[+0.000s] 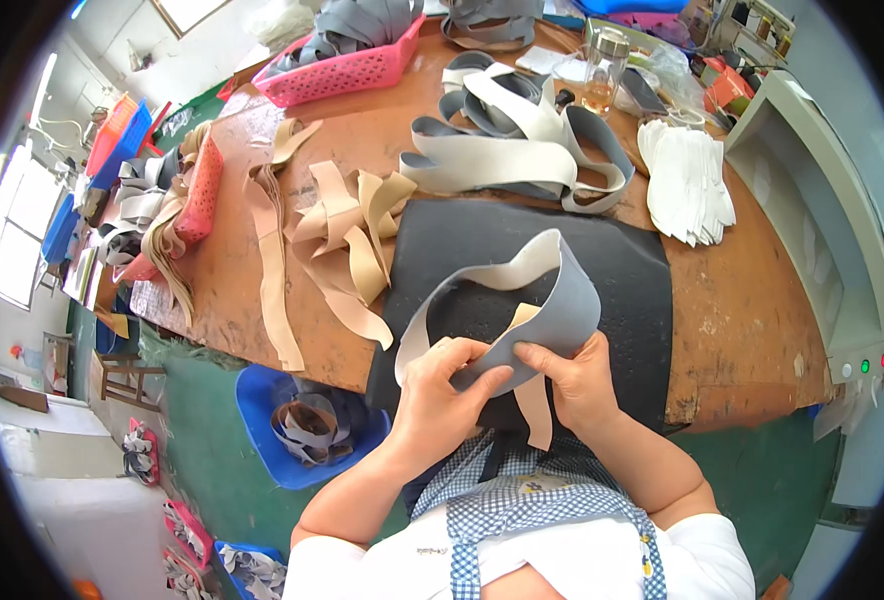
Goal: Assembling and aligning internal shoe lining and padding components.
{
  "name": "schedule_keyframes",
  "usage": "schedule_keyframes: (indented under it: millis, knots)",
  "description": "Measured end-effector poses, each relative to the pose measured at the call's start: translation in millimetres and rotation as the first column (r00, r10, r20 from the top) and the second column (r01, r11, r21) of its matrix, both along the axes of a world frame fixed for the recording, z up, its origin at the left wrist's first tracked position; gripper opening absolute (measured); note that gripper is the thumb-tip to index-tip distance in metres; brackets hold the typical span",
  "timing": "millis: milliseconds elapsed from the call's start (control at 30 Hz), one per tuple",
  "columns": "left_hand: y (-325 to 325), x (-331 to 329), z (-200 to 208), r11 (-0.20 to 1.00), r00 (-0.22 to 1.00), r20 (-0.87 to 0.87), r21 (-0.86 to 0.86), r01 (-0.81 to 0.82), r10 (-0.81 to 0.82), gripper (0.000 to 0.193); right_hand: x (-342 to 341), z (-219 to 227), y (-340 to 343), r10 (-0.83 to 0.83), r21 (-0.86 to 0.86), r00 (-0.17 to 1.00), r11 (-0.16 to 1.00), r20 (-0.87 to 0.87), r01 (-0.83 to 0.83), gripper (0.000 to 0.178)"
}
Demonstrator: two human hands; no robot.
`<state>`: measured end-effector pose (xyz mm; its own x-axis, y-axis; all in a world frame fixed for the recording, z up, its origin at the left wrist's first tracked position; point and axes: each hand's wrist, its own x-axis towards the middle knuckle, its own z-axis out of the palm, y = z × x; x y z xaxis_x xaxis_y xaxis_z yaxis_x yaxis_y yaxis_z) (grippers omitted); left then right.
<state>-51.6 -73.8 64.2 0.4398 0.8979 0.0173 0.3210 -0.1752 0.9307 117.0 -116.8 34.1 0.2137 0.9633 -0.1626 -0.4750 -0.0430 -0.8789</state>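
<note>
Between my two hands is a looped blue-grey strip (574, 300) with a pale inner side, held over a black mat (622, 250). My left hand (447, 385) pinches the near part of the loop, thumb on the grey face. On the other side, my right hand (577, 380) grips the same strip with its thumb pressed on the front. A narrow tan strip (534, 412) hangs below the loop between my hands. Its yellowish end shows inside the loop, and its middle is hidden behind the grey strip.
Left of the mat lie tan strips (272, 270); behind it, grey-white strips (502, 165). White gloves (684, 180), a glass jar (602, 80) and a pale machine frame (812, 170) stand right. Pink baskets (352, 75) hold strips. A blue tub (252, 430) sits below the table edge.
</note>
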Motion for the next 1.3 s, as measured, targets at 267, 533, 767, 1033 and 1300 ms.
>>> schedule_keyframes:
  millis: [267,533,767,1033,1300]
  knots:
    - [30,2,42,0.855,0.988,-0.028,0.499,0.144,-0.15,0.022,28,30,20,0.051,0.264,0.978,0.965,-0.2,0.004,0.028]
    - [15,-2,-2,0.97,0.993,0.024,0.22,0.104,-0.111,0.024,24,-8,11,-0.02,0.121,0.975,0.992,-0.221,0.048,0.026]
    - [17,-4,-2,0.982,0.988,-0.006,0.113,0.154,-0.154,0.025,20,-12,14,-0.088,0.099,0.995,0.991,-0.051,0.093,0.024]
    - [9,0,-10,0.999,0.995,-0.091,0.024,0.039,-0.037,0.014,10,-11,9,-0.033,0.033,0.989,0.999,-0.142,0.038,0.031]
    - [4,-3,-22,0.994,0.995,-0.104,0.106,0.014,-0.003,0.013,28,-20,12,-0.059,0.011,0.987,0.998,-0.15,0.062,0.029]
